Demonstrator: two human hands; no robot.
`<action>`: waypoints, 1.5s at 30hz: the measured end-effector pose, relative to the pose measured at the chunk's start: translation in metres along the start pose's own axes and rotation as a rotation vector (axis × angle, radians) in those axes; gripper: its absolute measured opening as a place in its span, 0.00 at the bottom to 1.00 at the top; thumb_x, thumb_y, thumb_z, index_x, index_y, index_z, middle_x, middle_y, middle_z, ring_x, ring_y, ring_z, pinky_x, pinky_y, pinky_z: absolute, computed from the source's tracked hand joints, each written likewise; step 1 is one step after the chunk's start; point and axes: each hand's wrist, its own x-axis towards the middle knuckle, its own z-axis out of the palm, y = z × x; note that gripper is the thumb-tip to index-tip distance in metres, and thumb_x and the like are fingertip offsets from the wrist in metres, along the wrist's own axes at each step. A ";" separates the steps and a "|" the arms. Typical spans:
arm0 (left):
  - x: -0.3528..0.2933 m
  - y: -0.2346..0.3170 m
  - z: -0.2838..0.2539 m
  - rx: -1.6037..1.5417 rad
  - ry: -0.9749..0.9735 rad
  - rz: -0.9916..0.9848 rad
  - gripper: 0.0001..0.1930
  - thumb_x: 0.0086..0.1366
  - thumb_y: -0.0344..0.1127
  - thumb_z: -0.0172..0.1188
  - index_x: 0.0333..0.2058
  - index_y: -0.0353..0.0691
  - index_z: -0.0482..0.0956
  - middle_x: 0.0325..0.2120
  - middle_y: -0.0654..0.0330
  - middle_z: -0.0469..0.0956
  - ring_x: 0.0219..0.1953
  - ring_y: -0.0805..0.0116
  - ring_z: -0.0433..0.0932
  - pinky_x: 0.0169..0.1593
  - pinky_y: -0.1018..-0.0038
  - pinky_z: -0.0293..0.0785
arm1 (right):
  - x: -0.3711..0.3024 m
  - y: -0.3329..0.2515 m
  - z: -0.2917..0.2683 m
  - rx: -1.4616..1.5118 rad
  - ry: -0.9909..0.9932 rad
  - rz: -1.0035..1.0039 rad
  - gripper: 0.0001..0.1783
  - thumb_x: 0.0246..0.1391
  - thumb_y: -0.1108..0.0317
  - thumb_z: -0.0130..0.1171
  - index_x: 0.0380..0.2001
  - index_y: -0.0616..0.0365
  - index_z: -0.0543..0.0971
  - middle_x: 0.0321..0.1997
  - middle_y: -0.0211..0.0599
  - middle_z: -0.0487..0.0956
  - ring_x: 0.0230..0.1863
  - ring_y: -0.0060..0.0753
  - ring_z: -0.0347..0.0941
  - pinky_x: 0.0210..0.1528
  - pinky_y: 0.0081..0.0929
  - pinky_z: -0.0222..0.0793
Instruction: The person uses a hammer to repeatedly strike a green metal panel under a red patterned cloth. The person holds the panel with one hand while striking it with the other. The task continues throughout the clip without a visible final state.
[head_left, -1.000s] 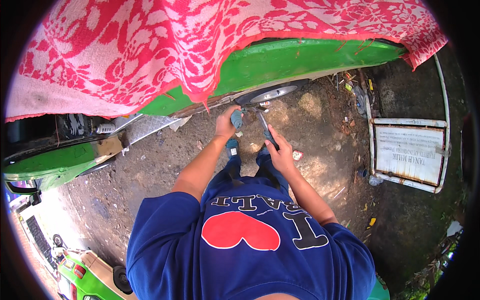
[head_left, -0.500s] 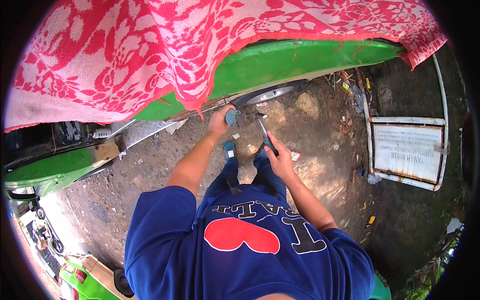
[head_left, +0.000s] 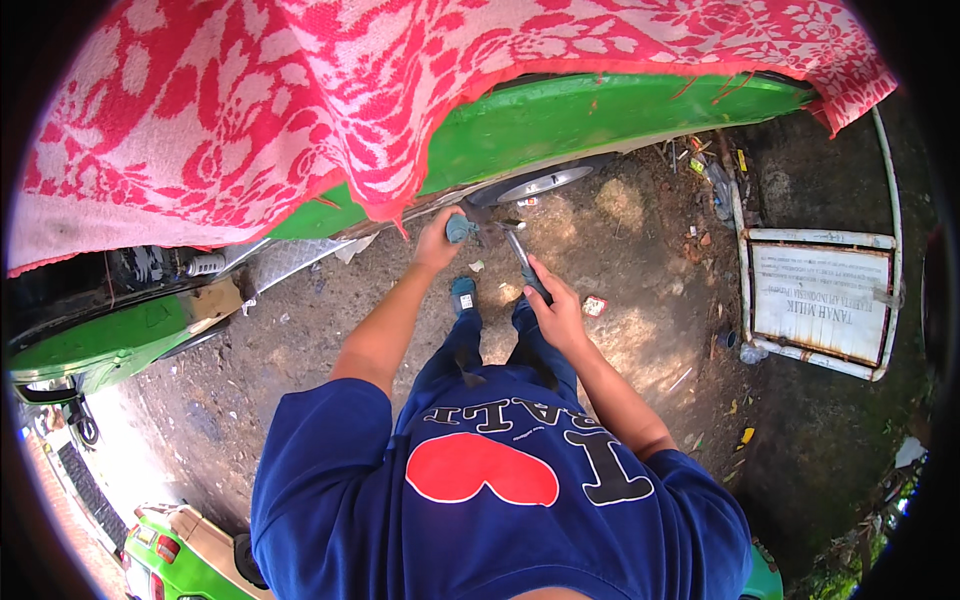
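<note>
i saw a hammer (head_left: 518,250) held above the bare ground (head_left: 620,300); the right hand (head_left: 560,314) was closed around its dark grip (head_left: 537,283). the hammer's head was near a blue-grey rounded thing (head_left: 459,229), which the left hand (head_left: 435,243) was gripping; what kind of thing, i could not tell. beyond them, a wheel (head_left: 546,184) was below a green vehicle panel (head_left: 570,125), and a red and white patterned cloth (head_left: 250,120) hung over this panel. to the right was a white signboard (head_left: 815,305).
</note>
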 end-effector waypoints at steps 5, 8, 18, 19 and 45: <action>0.001 0.000 0.000 0.048 0.016 0.037 0.21 0.58 0.30 0.67 0.48 0.45 0.69 0.46 0.54 0.81 0.47 0.49 0.82 0.48 0.64 0.77 | 0.004 -0.010 0.002 0.037 -0.082 0.087 0.28 0.59 0.73 0.60 0.63 0.55 0.72 0.49 0.49 0.80 0.47 0.42 0.78 0.52 0.31 0.70; -0.001 0.002 0.005 0.039 0.052 0.013 0.21 0.58 0.28 0.66 0.48 0.45 0.68 0.47 0.53 0.80 0.48 0.45 0.80 0.48 0.62 0.77 | 0.006 -0.016 -0.001 0.016 -0.138 0.143 0.28 0.59 0.73 0.60 0.63 0.55 0.72 0.52 0.49 0.80 0.50 0.42 0.78 0.55 0.30 0.70; 0.015 0.019 0.019 0.001 0.162 -0.151 0.17 0.61 0.34 0.66 0.47 0.48 0.72 0.38 0.45 0.81 0.43 0.38 0.78 0.42 0.56 0.74 | 0.010 -0.017 0.011 -0.032 -0.073 -0.020 0.28 0.60 0.71 0.61 0.64 0.50 0.72 0.40 0.47 0.78 0.38 0.46 0.76 0.44 0.33 0.72; 0.017 0.013 0.020 -0.021 0.173 -0.146 0.17 0.61 0.34 0.66 0.47 0.48 0.73 0.38 0.45 0.81 0.43 0.38 0.78 0.42 0.56 0.74 | 0.010 -0.016 0.014 -0.047 -0.030 -0.078 0.28 0.60 0.71 0.60 0.64 0.50 0.72 0.39 0.46 0.77 0.37 0.46 0.76 0.42 0.34 0.73; -0.015 0.004 0.026 0.003 0.220 0.027 0.20 0.60 0.31 0.68 0.50 0.43 0.73 0.46 0.48 0.79 0.49 0.43 0.78 0.50 0.59 0.75 | 0.002 0.012 0.018 -0.116 -0.102 0.059 0.30 0.61 0.68 0.59 0.66 0.43 0.70 0.37 0.46 0.76 0.37 0.50 0.76 0.41 0.39 0.72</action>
